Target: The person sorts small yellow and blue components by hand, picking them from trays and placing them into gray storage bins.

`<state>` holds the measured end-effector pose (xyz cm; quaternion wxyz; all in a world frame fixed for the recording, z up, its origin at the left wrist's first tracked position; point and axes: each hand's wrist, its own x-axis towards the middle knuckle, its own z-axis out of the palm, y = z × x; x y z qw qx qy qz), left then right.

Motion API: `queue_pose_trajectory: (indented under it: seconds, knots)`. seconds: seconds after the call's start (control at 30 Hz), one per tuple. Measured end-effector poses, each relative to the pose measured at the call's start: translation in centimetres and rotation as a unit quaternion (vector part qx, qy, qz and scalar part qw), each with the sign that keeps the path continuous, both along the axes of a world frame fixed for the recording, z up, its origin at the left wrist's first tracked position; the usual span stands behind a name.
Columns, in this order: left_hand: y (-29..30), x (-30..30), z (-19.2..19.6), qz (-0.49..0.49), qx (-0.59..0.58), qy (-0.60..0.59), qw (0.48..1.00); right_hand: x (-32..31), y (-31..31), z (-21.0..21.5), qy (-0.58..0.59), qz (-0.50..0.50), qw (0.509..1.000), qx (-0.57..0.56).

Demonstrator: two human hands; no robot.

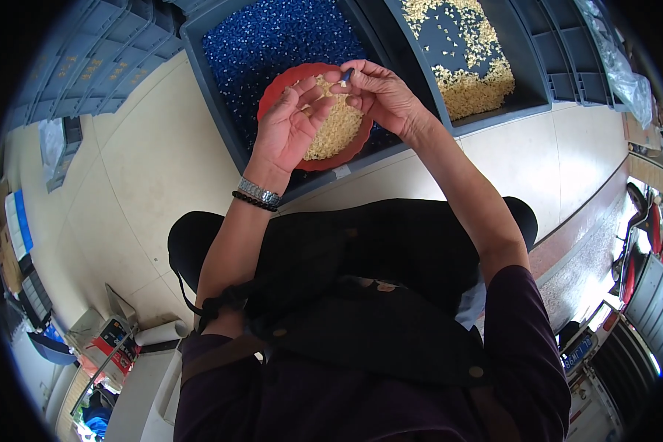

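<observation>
Above a red bowl [272, 99] heaped with small cream-coloured pieces [340, 131], my two hands are close together. My right hand [387, 96] pinches a small dark blue piece [348, 74] between thumb and fingers. A tiny pale bit shows at its lower end. My left hand [286, 132] is turned partly palm up, its fingers loosely bent and apart, beside the right fingertips. Nothing plainly shows in its grip, though some fingertips overlap the pale pieces behind. The bowl rests in a grey crate [221, 110] on a layer of small blue pieces [272, 37].
To the right, another grey crate [534, 88] holds more cream pieces [470, 96]. Stacked grey crates [103, 55] stand at the far left. A clear plastic bag [626, 74] hangs at the upper right. My bent knees lie just below the crates, over a tiled floor [96, 214].
</observation>
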<state>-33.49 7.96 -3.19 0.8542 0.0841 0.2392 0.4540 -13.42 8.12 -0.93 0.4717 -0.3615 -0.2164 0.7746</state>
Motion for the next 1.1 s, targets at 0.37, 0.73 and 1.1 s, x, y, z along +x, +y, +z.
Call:
queue_pose_trajectory:
  seconds: [0.37,0.73,1.1]
  knots:
    - [-0.7,0.0,1.6,-0.097,0.076,0.169,0.978,-2.0,-0.3,0.1,-0.151,0.021,0.986,0.070]
    - [5.5,-7.9,2.8,0.098,0.075,0.063,0.990,-6.1,4.8,-5.5,-0.550,0.069,0.791,0.260]
    - [5.6,-8.3,0.2,0.151,0.026,0.055,0.987,-10.2,1.8,-14.9,-0.700,0.176,0.461,0.517]
